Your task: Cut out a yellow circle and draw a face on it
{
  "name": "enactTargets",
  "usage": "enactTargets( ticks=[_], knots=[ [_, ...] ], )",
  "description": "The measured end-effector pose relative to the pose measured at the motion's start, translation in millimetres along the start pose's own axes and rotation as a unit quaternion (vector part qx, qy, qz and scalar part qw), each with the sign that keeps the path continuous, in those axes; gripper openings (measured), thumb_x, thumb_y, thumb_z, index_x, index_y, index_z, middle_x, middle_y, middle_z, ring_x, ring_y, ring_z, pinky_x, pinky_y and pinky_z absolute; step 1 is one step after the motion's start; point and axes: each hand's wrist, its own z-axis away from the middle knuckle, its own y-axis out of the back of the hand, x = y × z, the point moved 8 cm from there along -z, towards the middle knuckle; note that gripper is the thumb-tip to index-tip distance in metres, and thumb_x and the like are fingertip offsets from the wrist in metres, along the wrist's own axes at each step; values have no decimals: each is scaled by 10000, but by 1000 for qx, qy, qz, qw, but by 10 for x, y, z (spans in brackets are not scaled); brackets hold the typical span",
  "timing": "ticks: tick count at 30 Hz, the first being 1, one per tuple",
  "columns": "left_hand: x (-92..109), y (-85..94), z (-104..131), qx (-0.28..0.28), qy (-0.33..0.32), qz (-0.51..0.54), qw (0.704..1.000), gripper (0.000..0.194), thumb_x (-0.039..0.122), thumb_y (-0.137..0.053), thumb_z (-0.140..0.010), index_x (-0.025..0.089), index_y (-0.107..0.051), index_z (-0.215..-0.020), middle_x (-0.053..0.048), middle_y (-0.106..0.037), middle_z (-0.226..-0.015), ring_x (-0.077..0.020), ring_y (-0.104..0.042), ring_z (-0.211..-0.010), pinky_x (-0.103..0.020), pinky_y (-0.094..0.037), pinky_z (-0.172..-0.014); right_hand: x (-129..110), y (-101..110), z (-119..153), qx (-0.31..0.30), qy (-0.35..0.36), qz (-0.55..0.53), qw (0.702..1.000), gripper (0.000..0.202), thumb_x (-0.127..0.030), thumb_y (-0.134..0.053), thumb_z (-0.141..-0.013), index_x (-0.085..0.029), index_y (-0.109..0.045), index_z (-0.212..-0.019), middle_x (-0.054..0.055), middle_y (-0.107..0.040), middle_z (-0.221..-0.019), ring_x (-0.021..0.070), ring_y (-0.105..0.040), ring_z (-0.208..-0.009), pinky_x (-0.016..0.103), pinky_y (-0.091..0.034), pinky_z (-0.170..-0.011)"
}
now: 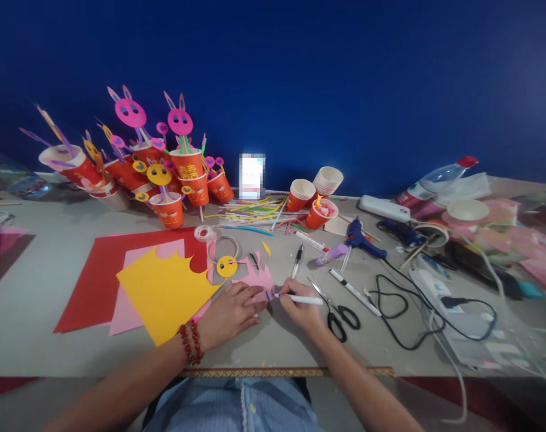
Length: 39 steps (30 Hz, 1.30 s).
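A white-barrelled marker pen (305, 299) is gripped in my right hand (295, 303), with its tip down on a jagged pink paper (260, 276). Small blue marks show on the paper beside the tip. My left hand (232, 313) lies flat, fingers outstretched, across the paper's lower left part and covers some of it. Just beyond that hand is a yellow paper face (227, 266) with dark eyes. Close to the right hand are black-handled scissors (336, 324), a dark pen (297, 260) and another white marker (354, 292).
Yellow paper (165, 291) overlaps red paper (86, 288) at left. Red cups (167, 210) with rabbit figures stand behind. Paper strips (250, 211) lie at the back. A blue glue gun (363, 240), its black cord and a power strip (453, 318) occupy the right.
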Motion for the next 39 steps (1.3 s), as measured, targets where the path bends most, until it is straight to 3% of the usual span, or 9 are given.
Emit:
enactTargets(
  ticks=[17,25,39],
  knots=[
    [-2,-4,4,-2,3,7,1000,320,352,-549,-958,260,-583,-1263,-76,-532,-1373,-257,-490,-1160,-441,-402,-978,7,3,19,-7,9,-32,999,160,-188,-481,-728,-218,-473,-571,-31,-462,-530,138,-423,-505,276,-310,-502],
    [-3,-3,4,-2,2,1,1000,321,357,-557,-953,260,-586,-1258,-76,-537,-1364,-261,-493,-1152,-448,-398,-977,16,52,5,31,-9,-47,998,162,-197,-475,-765,-218,-484,-605,-39,-443,-548,135,-396,-514,267,-302,-491],
    [5,6,4,11,-6,-5,1000,313,352,-559,-950,250,-591,-1244,-86,-546,-1354,-257,-506,-1144,-450,-413,-973,31,7,-9,12,-11,-16,1000,158,-205,-516,-788,-206,-515,-630,-45,-453,-557,123,-414,-523,257,-290,-507]
  ],
)
